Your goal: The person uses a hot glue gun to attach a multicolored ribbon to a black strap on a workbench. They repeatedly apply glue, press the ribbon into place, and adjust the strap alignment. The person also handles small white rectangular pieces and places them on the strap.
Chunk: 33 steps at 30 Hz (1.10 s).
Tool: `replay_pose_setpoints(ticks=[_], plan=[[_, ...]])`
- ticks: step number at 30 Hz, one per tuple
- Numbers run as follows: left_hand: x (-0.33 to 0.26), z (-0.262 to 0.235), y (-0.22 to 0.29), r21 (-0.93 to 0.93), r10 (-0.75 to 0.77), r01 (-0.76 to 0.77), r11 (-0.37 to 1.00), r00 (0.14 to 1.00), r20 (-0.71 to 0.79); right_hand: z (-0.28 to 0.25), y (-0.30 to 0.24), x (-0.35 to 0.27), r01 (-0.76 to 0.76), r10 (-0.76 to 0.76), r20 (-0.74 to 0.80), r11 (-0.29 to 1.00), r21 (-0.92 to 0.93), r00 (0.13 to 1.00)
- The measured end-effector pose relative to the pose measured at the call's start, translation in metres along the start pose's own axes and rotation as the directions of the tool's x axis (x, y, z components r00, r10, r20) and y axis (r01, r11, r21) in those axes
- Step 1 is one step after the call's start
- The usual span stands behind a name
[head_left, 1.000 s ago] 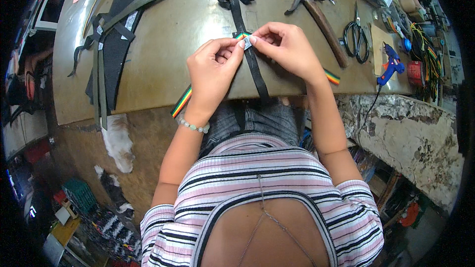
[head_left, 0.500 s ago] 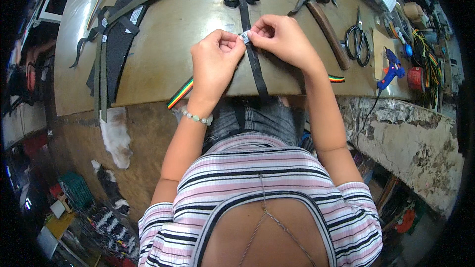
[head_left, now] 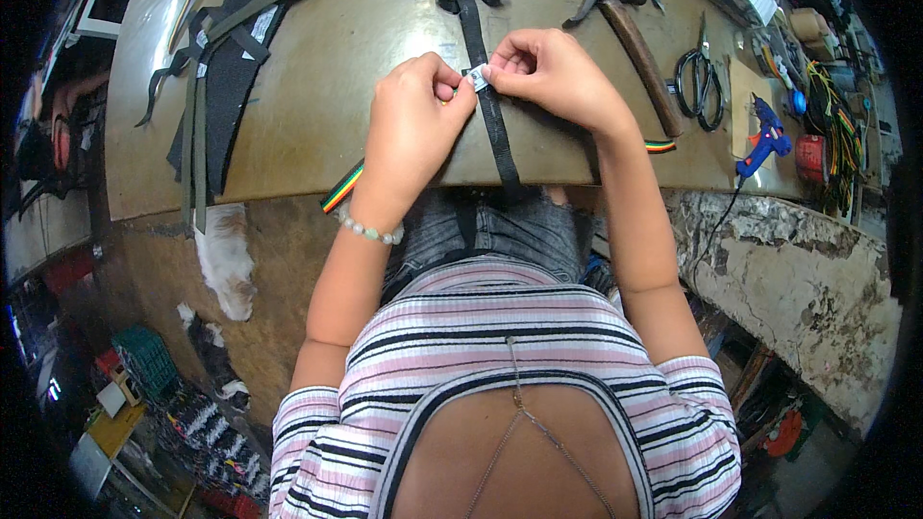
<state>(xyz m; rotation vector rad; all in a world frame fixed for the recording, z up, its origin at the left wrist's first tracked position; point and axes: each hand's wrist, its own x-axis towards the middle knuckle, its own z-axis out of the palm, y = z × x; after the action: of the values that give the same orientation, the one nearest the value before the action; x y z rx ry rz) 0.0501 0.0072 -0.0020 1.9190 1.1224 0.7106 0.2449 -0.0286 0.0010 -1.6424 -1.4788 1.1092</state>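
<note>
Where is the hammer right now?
In the head view, the hammer lies on the workbench just right of the right hand, with black scissors further right.

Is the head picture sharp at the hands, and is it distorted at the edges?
Head view: sharp at the left hand, right hand and black strap; the worktable edge bows, fisheye corners go black; soft sheen on the tabletop.

A: What's at the fingertips?
B: A small white tag (head_left: pixel 476 78), pinched flat against the black strap (head_left: pixel 490 115).
A: And the strap?
B: It runs from 12 to 6 o'clock, over the table edge.
</note>
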Motion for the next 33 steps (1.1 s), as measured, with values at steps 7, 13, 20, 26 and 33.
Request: replay_pose_setpoints(ticks=[7, 13, 20, 26, 33], plan=[[-0.01, 0.004, 0.003, 0.095, 0.096, -0.087, 0.992, 0.991, -0.097, 0.003, 0.001, -0.005, 0.103, -0.106, -0.03, 0.991, -0.082, 0.994], [-0.01, 0.004, 0.002, 0.04, 0.066, -0.062, 0.997, 0.992, -0.104, 0.006, -0.013, -0.004, -0.006, -0.003, -0.064, 0.989, -0.145, 0.998], [-0.025, 0.015, 0.006, 0.142, 0.147, -0.126, 0.982, 0.978, -0.15, 0.008, 0.001, -0.001, -0.017, -0.003, -0.095, 0.979, -0.201, 0.996], [-0.027, 0.011, -0.003, 0.134, 0.251, -0.237, 0.962, 0.963, -0.099, 0.018, -0.047, -0.047, -0.095, 0.03, -0.251, 0.963, -0.251, 0.968], [-0.026, 0.008, -0.004, 0.205, 0.285, -0.271, 0.94, 0.958, -0.041, -0.011, -0.061, -0.084, 0.196, -0.299, -0.117, 0.826, -0.528, 0.947]])
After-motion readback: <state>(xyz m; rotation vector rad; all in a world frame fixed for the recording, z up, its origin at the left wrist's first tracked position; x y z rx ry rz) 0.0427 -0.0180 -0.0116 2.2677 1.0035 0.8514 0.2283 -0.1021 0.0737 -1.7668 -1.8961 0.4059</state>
